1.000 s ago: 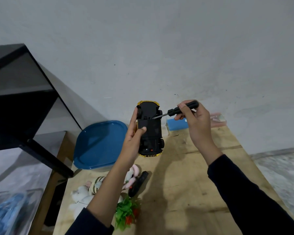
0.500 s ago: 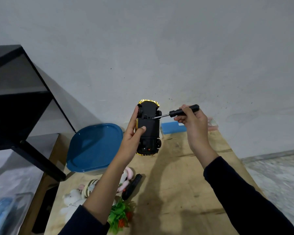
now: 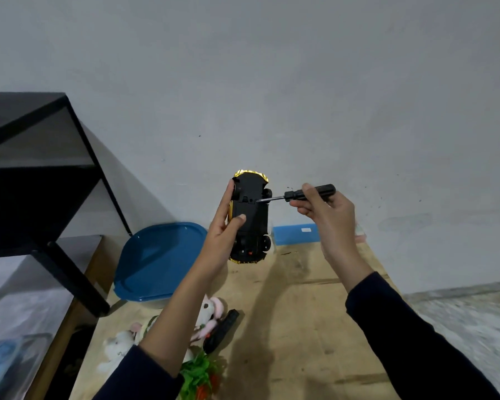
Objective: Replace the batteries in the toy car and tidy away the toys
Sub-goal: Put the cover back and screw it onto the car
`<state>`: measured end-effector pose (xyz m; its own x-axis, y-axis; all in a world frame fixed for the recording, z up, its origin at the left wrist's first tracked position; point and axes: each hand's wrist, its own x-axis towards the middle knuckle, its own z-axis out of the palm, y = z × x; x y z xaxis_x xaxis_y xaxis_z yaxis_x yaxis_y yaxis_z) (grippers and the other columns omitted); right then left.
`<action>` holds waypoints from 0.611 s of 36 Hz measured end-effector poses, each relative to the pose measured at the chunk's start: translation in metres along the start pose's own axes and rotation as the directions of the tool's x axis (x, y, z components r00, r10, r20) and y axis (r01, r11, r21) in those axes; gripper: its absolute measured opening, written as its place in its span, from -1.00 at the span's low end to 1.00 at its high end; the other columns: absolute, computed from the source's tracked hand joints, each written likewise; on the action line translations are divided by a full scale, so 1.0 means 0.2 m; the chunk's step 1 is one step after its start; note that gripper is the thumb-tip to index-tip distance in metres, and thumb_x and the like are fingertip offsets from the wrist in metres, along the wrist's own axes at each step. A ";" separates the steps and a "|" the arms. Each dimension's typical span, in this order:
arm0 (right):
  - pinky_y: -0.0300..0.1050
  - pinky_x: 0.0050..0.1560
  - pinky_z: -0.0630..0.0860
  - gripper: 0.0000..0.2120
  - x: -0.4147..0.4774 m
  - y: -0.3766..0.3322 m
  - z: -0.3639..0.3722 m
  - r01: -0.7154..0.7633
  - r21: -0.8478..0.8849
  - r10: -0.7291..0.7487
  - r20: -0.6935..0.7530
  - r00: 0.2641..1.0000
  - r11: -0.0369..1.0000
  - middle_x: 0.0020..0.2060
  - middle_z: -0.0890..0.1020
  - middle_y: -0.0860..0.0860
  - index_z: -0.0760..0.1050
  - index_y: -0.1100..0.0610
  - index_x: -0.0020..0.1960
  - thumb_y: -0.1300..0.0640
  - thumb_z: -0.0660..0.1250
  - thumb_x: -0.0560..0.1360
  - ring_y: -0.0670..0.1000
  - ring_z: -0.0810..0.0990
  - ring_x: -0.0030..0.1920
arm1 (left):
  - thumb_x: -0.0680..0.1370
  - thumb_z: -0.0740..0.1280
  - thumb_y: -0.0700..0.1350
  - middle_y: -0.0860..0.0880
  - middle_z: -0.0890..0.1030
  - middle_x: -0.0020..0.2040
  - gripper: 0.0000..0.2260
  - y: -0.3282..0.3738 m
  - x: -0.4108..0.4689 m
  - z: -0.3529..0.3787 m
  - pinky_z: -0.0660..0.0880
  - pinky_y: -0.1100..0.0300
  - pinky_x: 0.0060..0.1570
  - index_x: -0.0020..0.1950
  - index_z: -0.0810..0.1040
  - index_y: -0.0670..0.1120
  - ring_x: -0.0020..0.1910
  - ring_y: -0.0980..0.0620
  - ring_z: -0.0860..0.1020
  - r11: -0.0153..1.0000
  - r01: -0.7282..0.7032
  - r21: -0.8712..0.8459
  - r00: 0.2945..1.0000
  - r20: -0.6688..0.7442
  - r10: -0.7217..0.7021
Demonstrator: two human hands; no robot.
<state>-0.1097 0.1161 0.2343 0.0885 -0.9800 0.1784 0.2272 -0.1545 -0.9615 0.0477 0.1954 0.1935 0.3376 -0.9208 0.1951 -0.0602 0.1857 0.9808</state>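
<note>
Toys lie at the near left edge of the table [image 3: 300, 327]: a green leafy toy [image 3: 198, 376], plush animals [image 3: 119, 346] and a black bar [image 3: 223, 330], close together and partly under the left forearm. Left of the table and lower down, a clear bin [image 3: 26, 350] holds something blue, too blurred to identify.

Farther back on the table's left side sits a tub [image 3: 159, 261] with its blue lid on; the contents are hidden.

Above the table, right of the tub, the left hand [image 3: 223, 235] grips the car [image 3: 250, 220]. The car is off the table, underside toward the camera, one end up. The thumb presses on the underside and the fingers [image 3: 224, 203] wrap its left side.

The right hand [image 3: 326, 215] pinches the handle of a screwdriver [image 3: 309, 194], fingers curled round it. The shaft runs roughly level, with its tip touching the underside between the car's upper wheels.

At the far edge, against the wall, lies a blue box [image 3: 296, 233], with a pink item [image 3: 360, 236] just beside it, partly hidden behind the right hand. A black shelf [image 3: 41, 168] stands at the left.
</note>
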 end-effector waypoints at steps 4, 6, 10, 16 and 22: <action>-0.22 -0.23 0.61 -0.81 0.03 -0.06 -0.01 0.157 -0.194 -0.132 0.132 0.982 0.968 -0.19 0.64 0.09 0.46 0.22 -0.01 0.26 0.42 0.44 -0.01 0.70 -0.29 | 0.63 0.12 -0.28 0.21 0.43 0.31 -0.45 0.02 0.01 -0.03 0.50 0.38 0.00 0.48 0.13 0.25 0.11 0.29 0.54 1.000 0.005 0.026 1.000 -0.013 -0.005; -0.21 -0.17 0.61 -0.82 0.06 -0.08 -0.02 0.261 -0.304 -0.198 0.224 0.954 0.916 -0.20 0.64 0.06 0.47 0.17 -0.02 0.27 0.42 0.43 -0.07 0.69 -0.26 | 0.62 0.11 -0.29 0.29 0.42 0.26 -0.45 0.04 0.02 -0.04 0.47 0.45 -0.06 0.50 0.12 0.21 0.05 0.38 0.53 0.999 -0.002 0.046 1.000 -0.008 0.003; -0.17 -0.08 0.61 -0.88 0.10 -0.13 -0.01 0.501 -0.403 -0.306 0.456 0.836 0.766 -0.09 0.55 -0.04 0.52 0.17 -0.01 0.33 0.34 0.48 -0.04 0.62 -0.09 | 0.62 0.12 -0.29 0.27 0.39 0.29 -0.45 0.06 0.04 -0.06 0.44 0.47 -0.04 0.49 0.12 0.21 0.09 0.40 0.49 0.998 -0.016 0.067 1.000 0.006 0.016; -0.26 -0.12 0.58 -0.75 0.12 -0.12 0.01 0.628 -0.440 -0.301 0.608 0.734 0.642 -0.01 0.42 0.03 0.48 0.20 0.12 0.42 0.17 0.52 -0.10 0.59 -0.12 | 0.62 0.13 -0.29 0.11 0.35 0.40 -0.44 0.05 0.05 -0.07 0.45 0.46 0.00 0.43 0.14 0.29 0.25 0.19 0.45 0.997 -0.019 0.074 0.999 -0.030 0.022; 0.04 -0.22 0.58 -0.86 0.10 -0.11 0.05 0.501 -0.513 -0.201 0.531 0.823 0.698 -0.26 0.56 0.07 0.37 0.15 -0.04 0.06 0.22 0.58 -0.03 0.62 -0.35 | 0.63 0.13 -0.27 0.05 0.34 0.43 -0.44 0.01 0.07 -0.09 0.47 0.45 0.02 0.46 0.12 0.27 0.28 0.12 0.44 0.997 -0.014 0.070 0.999 -0.039 0.016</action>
<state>-0.1025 0.1006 0.2619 0.5419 -0.7093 0.4509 -0.2944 -0.6627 -0.6886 0.0689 0.1887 0.1982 0.3730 -0.9036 0.2107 -0.1302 0.1739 0.9761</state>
